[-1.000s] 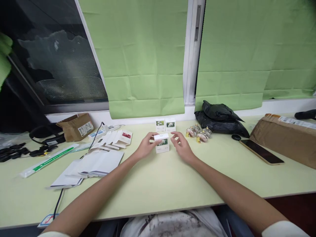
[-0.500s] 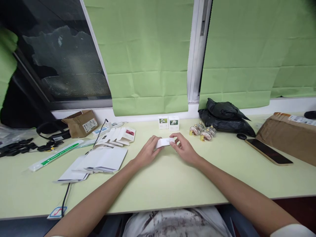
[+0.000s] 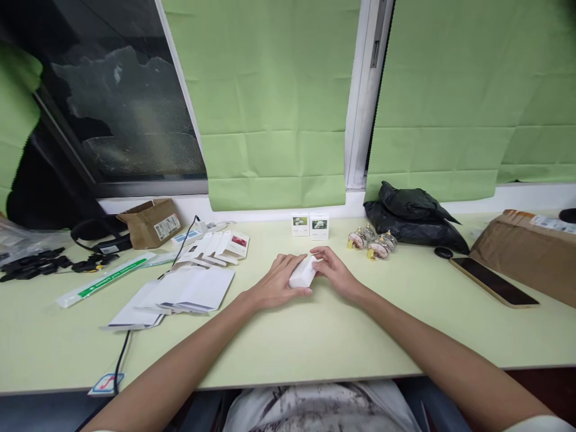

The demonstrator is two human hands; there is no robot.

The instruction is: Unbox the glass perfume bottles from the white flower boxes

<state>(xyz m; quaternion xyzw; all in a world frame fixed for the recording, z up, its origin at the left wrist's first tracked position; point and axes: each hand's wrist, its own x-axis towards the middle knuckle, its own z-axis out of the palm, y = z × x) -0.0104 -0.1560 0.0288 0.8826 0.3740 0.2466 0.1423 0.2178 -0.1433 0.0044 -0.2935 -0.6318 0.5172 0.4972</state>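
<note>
While both of our hands close around the small white cardboard box (image 3: 304, 272) at the middle of the pale green desk (image 3: 315, 336), we judge the work to be somewhere in its middle. Our left hand (image 3: 276, 282) wraps the near end and side of the box with fingers curled over it, and our right hand (image 3: 335, 273) pinches the far end between thumb and fingertips; the box lies tilted on its side, low over the desk or resting on it, we cannot tell which.

Two small white boxes with flower pictures (image 3: 310, 225) stand side by side at the back edge below the window, which we take as pieces already done. A fan of flat white carton blanks (image 3: 216, 247) and a stack of white paper sheets (image 3: 180, 291) lie to the left, and a cluster of small round glass bottles with gold caps (image 3: 372, 243) sits to the right, so more seems left to do.

Whether the held box is filled, or its flaps are shut, our fingers hide. Print on the boxes is too small to read. A black plastic bag (image 3: 414, 216), a dark phone (image 3: 494, 281) and a brown parcel (image 3: 531, 255), cut off at the right edge, lie further right.
</note>
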